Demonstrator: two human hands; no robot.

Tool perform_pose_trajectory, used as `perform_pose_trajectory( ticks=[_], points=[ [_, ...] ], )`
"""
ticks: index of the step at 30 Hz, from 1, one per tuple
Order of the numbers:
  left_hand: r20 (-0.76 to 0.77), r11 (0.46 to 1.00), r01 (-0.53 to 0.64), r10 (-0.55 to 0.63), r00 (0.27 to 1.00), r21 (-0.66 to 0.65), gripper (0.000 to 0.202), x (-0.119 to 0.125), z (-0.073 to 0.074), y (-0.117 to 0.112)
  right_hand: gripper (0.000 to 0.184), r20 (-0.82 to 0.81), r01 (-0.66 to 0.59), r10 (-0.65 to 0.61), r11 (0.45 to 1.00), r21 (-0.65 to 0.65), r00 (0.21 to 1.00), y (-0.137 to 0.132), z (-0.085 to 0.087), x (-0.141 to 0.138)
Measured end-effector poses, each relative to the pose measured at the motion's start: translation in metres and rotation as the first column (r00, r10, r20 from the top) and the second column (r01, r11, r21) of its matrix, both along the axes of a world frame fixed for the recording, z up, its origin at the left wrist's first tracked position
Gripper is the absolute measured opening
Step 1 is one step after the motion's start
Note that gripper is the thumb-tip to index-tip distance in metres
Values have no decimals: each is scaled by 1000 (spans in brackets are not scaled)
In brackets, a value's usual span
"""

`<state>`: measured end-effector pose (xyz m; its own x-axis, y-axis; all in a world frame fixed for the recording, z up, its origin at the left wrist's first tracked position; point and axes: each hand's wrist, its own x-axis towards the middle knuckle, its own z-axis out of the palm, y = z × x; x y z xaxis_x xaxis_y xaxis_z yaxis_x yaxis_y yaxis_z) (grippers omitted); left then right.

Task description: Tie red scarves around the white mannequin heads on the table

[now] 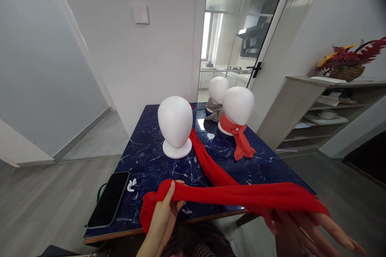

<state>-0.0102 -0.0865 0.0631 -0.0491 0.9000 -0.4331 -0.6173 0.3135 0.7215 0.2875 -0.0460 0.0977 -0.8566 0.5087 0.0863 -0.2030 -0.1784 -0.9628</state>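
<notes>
A long red scarf [241,194] stretches across the front of the table between my hands. My left hand [165,213] is closed on it, thumb on top, with a loose fold hanging left of the wrist. At the lower right, my right hand [310,233] is blurred, its fingers stretched out and apart under the scarf draped over them. Another length of the scarf runs back over the table, beside a bare white foam head [175,122] on a round base; its far end is partly hidden behind that head.
Behind, one foam head [238,104] wears a knotted coral scarf [238,132], another [218,88] a grey scarf [214,110]. A phone [109,198] and white earbuds [132,184] lie on the left of the blue marbled table [141,136]. A glass door and shelf [304,92] stand beyond.
</notes>
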Motion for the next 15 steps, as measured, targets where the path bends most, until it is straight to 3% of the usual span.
perform_pose_trajectory(
  ticks=[2,3,5,6,7,8,10,11,12,14,15],
  points=[
    [-7,972,233,-233,972,-10,31,-6,2,-2,35,-129,-169,158,983,-75,979,6,5,3],
    [-36,909,416,-415,909,8,37,-12,4,-3,38,-176,-244,229,968,-67,957,11,8,2],
    [-170,680,731,-715,678,54,43,-28,11,-3,50,-193,-351,344,937,-2,919,24,19,-2],
    [-269,587,807,-768,582,70,41,-35,17,-1,56,-165,-371,369,928,17,915,31,27,-6],
    [-373,552,829,-754,541,86,35,-42,25,3,62,-122,-365,364,931,13,923,40,37,-11],
    [-466,584,802,-678,568,127,30,-46,35,10,64,-62,-332,331,943,-1,941,48,48,-17],
    [-566,713,634,-403,719,297,26,-47,61,29,59,87,-195,196,981,-19,977,65,73,-34],
    [-550,746,527,-261,793,406,35,-43,74,40,53,159,-115,115,993,-13,981,73,86,-44],
    [-509,740,471,-202,837,480,49,-37,87,53,47,215,-68,67,998,-1,974,81,98,-55],
    [-443,684,504,-284,850,528,60,-22,107,79,46,280,-134,127,991,3,952,95,120,-80],
    [-406,708,514,-339,849,483,61,-14,112,90,51,286,-226,220,974,-13,933,101,128,-92]
  ],
)
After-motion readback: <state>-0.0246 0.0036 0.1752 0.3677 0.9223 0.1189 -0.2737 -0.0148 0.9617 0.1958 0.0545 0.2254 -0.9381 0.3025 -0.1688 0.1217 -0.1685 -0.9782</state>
